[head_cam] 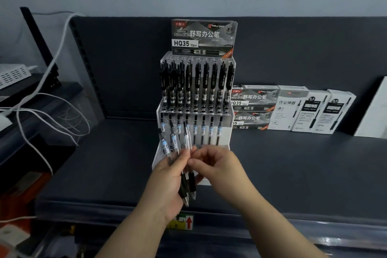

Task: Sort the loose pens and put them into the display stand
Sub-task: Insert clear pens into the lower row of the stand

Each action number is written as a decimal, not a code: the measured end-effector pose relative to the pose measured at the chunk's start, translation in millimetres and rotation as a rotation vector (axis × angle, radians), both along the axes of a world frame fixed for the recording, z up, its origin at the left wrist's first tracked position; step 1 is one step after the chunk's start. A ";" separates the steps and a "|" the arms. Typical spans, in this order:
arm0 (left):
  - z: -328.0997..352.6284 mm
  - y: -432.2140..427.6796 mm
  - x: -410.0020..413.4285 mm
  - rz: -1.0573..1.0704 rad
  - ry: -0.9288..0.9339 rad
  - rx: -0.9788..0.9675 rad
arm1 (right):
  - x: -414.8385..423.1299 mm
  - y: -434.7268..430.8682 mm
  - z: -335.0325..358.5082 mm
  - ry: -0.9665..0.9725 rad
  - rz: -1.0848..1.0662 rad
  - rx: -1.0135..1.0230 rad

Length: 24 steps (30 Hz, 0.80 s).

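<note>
A clear tiered display stand (224, 138) stands on the dark shelf, with black pens in its upper row and clear pens with blue labels in the lower row. In front of it my left hand (169, 176) grips a fanned bunch of loose clear pens (172, 142), black grips and tips pointing down. My right hand (215, 163) meets it from the right, with the fingertips pinching one pen of the bunch near its middle.
A pen box (204, 36) marked HQ35 stands on top of the stand. More pen boxes (293, 109) line the shelf's back on the right. White cables (52, 111) hang over the black rack at left. The shelf's front edge (272, 216) runs below my hands.
</note>
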<state>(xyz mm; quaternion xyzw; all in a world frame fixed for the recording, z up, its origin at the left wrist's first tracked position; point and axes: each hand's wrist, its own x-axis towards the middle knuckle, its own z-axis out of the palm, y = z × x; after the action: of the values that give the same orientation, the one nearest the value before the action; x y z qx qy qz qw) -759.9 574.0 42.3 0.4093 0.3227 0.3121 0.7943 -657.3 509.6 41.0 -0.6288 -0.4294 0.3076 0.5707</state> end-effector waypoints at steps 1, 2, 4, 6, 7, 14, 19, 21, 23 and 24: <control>-0.4 0.2 1.0 -0.015 -0.003 -0.004 | 2.0 -1.1 0.6 0.011 -0.002 0.001; -0.9 0.2 1.6 -0.035 -0.002 -0.009 | 4.4 -2.7 1.1 0.012 -0.002 -0.003; -3.0 -0.2 3.0 -0.068 0.006 -0.005 | 8.3 -6.1 1.0 -0.001 0.011 -0.015; -4.4 -1.1 4.7 -0.075 0.006 0.000 | 11.3 -8.6 1.4 -0.042 0.012 -0.028; -4.6 -1.2 5.5 -0.070 -0.001 -0.004 | 13.9 -8.6 1.7 -0.057 -0.011 -0.028; -2.5 7.4 -0.2 0.011 0.055 -0.009 | 56.6 1.8 0.9 -0.128 -0.526 0.091; -2.6 8.7 -3.8 0.043 0.069 0.028 | 63.5 10.8 -13.0 -0.280 -0.550 -0.020; -1.4 9.0 -5.4 0.051 0.060 0.035 | 63.5 13.3 -20.1 -0.371 -0.528 -0.091; 0.3 8.6 -6.9 0.070 0.045 0.043 | 63.6 14.5 -26.2 -0.447 -0.504 -0.146; 0.8 8.4 -7.4 0.081 0.041 0.049 | 64.0 14.9 -28.8 -0.479 -0.499 -0.162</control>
<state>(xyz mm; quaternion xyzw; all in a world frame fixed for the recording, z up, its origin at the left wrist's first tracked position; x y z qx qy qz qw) -767.2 582.4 43.1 0.4216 0.3475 0.3431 0.7640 -593.3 524.6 12.2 -0.8120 -0.3583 0.0355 0.4595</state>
